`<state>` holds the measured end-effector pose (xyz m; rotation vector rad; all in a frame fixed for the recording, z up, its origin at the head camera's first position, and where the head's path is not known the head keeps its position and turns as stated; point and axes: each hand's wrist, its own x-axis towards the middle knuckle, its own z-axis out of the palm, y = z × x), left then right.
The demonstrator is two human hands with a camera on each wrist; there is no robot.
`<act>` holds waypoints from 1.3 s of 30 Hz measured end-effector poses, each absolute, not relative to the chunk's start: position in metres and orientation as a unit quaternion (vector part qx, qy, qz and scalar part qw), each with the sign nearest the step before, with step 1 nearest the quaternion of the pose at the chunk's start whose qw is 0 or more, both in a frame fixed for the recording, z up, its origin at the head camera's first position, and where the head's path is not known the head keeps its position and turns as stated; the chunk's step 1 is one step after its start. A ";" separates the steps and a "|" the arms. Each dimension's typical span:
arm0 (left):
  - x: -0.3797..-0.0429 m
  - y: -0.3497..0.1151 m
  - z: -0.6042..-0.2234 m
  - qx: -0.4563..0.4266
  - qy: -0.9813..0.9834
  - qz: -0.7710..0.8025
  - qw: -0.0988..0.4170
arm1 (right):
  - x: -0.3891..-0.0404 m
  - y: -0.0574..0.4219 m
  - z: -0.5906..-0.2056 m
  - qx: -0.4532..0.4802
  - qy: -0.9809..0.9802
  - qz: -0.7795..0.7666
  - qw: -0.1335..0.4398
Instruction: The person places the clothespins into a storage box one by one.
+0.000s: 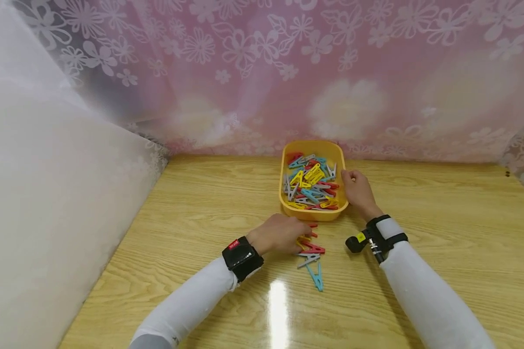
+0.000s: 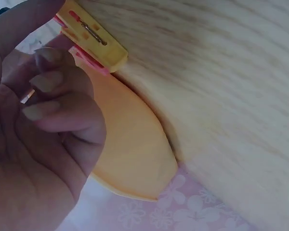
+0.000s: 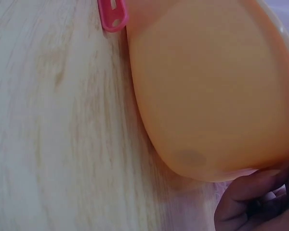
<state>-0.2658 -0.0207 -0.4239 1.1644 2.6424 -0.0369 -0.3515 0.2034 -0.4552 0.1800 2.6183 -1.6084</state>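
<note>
A yellow plastic basket [image 1: 314, 214] holds a heap of red, yellow, blue and grey clothespins [image 1: 312, 179]. My right hand [image 1: 360, 191] grips its right wall near the rim; curled fingers [image 3: 233, 199] show against the basket's side. Just in front of the basket, my left hand [image 1: 278, 233] is over a row of clothespins on the table. Its thumb and index finger pinch a yellow clothespin [image 2: 98, 36], and the other fingers are curled toward the palm. Closest to this hand lie a red clothespin [image 1: 313, 249], a grey clothespin [image 1: 309, 258] and a blue clothespin [image 1: 316, 278].
The wood-grain table [image 1: 192, 208] extends to both sides of the basket. Behind it hangs a pink flowered curtain [image 1: 253, 87], close to the basket's back. A white sheet [image 1: 48, 184] borders the table on the left.
</note>
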 end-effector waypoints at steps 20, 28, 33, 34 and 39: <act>-0.313 -0.030 -0.341 0.395 0.907 0.141 0.042 | -0.350 0.206 -0.452 0.052 0.850 -0.523 0.033; -0.358 -0.020 -0.338 0.350 0.919 0.179 0.029 | -0.349 0.204 -0.453 0.060 0.840 -0.538 0.032; -0.365 -0.027 -0.348 0.331 0.929 0.165 0.020 | -0.349 0.201 -0.453 0.058 0.842 -0.536 0.024; -0.365 -0.029 -0.350 0.332 0.929 0.161 0.019 | -0.349 0.201 -0.453 0.058 0.843 -0.534 0.023; -0.361 -0.036 -0.362 0.333 0.933 0.136 0.027 | -0.350 0.204 -0.455 0.058 0.846 -0.530 0.028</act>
